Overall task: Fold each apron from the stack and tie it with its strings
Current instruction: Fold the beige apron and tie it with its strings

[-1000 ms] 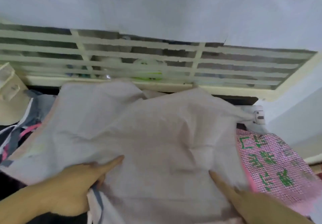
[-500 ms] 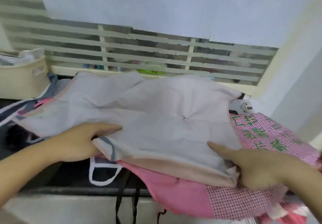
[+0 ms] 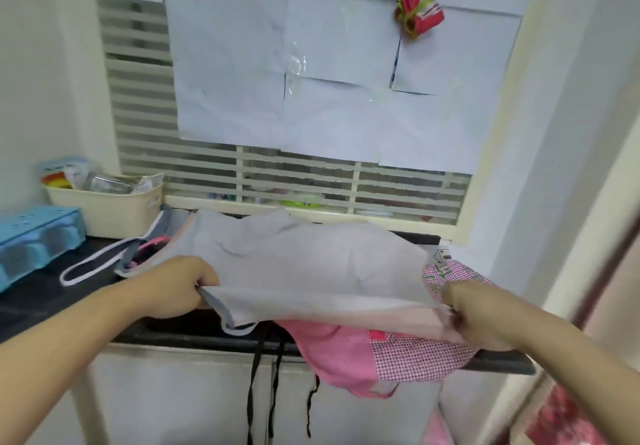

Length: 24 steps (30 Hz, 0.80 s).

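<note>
While hands (image 3: 180, 289) grip apron (image 3: 311, 271), basket (image 3: 107, 209) stands left.

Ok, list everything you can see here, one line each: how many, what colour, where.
pale grey apron: one, top of the stack, near edge lifted
pink checked apron: one, under the grey one, hanging over the counter edge
black strings: a few, dangling down the cabinet front
white-edged dark strap: one, on the counter, left
counter: one, black
cream basket: one, back left, holding packets
blue tray: one, far left
white paper sheets: several, over the window
red bundle: one, hanging upper right
left hand: grip on the grey apron's near left edge
right hand: grip on its near right edge
</note>
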Each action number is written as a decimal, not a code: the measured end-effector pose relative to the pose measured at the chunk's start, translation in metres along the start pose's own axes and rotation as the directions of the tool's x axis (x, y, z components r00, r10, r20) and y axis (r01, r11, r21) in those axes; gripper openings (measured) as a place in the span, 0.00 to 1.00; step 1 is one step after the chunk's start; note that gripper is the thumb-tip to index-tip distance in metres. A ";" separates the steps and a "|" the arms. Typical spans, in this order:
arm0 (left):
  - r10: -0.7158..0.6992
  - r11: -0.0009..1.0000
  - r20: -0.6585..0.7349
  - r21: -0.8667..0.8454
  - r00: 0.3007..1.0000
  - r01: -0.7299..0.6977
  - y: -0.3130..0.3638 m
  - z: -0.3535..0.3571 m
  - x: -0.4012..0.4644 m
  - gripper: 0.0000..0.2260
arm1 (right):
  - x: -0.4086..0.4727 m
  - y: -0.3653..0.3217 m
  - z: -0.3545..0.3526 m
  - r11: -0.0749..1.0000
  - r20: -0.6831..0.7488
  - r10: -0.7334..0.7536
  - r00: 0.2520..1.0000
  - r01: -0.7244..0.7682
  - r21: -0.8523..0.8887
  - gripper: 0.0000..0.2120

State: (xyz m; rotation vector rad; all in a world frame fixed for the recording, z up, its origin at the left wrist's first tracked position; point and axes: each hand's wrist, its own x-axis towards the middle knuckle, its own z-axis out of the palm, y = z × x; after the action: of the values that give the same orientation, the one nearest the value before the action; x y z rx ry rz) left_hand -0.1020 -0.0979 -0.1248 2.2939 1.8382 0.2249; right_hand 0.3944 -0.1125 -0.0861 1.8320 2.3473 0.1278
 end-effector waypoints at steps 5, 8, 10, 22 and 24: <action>-0.073 0.997 0.316 0.037 0.946 0.064 0.022 -0.018 -0.004 0.14 | -0.013 0.006 -0.014 0.993 0.146 0.003 0.989 -0.020 0.118 0.05; -0.080 0.987 0.346 -0.103 0.935 0.123 0.027 -0.020 0.002 0.19 | -0.007 0.014 -0.012 0.955 0.154 0.006 0.988 -0.051 0.291 0.07; -0.075 0.957 0.309 -0.244 0.948 0.156 0.025 -0.018 0.009 0.20 | -0.001 0.020 -0.011 0.892 0.114 0.028 0.993 -0.077 0.446 0.06; -0.186 0.922 -0.223 -0.377 0.957 0.091 -0.001 -0.004 0.126 0.24 | 0.094 0.045 0.016 0.233 0.000 0.418 0.908 -0.107 0.967 0.03; -0.196 0.939 -0.202 -0.320 0.960 0.124 -0.002 -0.002 0.148 0.26 | 0.117 0.048 0.022 0.244 -0.011 0.460 0.888 -0.114 0.963 0.03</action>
State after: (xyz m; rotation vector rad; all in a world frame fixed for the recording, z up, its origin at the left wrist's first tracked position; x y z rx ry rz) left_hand -0.0719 0.0472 -0.1232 1.9645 1.9264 0.7240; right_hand 0.4170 0.0119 -0.1083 2.9214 2.3492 -1.4222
